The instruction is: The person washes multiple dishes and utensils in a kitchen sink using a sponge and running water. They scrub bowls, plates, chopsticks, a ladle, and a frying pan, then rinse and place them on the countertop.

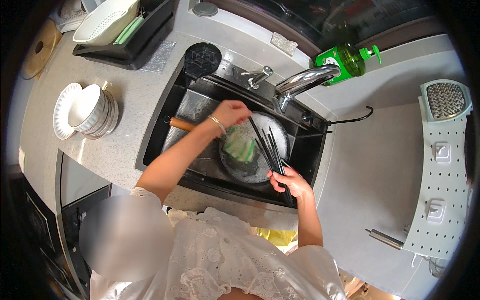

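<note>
My right hand (294, 182) grips a bundle of black chopsticks (276, 159) over the right side of the sink, their upper ends fanned apart. One chopstick slants away from the bundle, and the fingertips of my left hand (231, 113) pinch its far end. That hand is slightly blurred. Below both hands, a round pan (258, 180) holds foamy water, with its wooden handle (182, 124) pointing left under my left forearm. In the water lies a green-and-white cloth (240, 147). The black sink (198, 170) surrounds the pan.
A chrome faucet (309, 82) arches above the sink's back edge, near a green soap bottle (339, 63). Stacked white bowls (92, 110) stand on the left counter. Behind them is a black rack (129, 56) with a white colander (107, 22). A grater (446, 100) hangs at right.
</note>
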A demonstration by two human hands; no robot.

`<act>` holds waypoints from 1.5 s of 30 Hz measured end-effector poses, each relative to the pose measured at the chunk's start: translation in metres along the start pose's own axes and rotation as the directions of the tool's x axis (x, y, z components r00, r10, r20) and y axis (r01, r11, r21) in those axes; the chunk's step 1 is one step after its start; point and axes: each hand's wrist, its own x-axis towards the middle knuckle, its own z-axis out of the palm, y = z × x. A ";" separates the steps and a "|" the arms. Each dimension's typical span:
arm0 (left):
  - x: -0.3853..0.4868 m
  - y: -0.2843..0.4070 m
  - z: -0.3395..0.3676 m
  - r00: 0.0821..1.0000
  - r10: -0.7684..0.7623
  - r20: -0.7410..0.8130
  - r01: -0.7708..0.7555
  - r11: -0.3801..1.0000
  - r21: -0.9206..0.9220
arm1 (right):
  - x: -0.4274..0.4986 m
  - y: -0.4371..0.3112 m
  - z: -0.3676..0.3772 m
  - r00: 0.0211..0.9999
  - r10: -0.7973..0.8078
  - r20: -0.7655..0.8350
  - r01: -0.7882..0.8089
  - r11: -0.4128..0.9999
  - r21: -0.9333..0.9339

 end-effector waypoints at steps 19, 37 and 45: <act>-0.124 -0.088 0.049 0.984 0.093 0.154 -0.118 0.980 0.163 | 0.079 0.036 0.027 0.902 -0.155 -0.404 0.346 0.820 0.457; 0.008 -0.014 0.043 0.860 -0.263 0.437 0.277 0.960 0.034 | 0.005 0.024 0.014 0.973 -0.125 -0.195 0.095 0.983 -0.156; 0.009 -0.026 0.042 0.931 -0.167 0.326 0.117 0.979 0.169 | 0.009 0.027 0.015 0.947 -0.194 -0.255 0.129 0.959 -0.252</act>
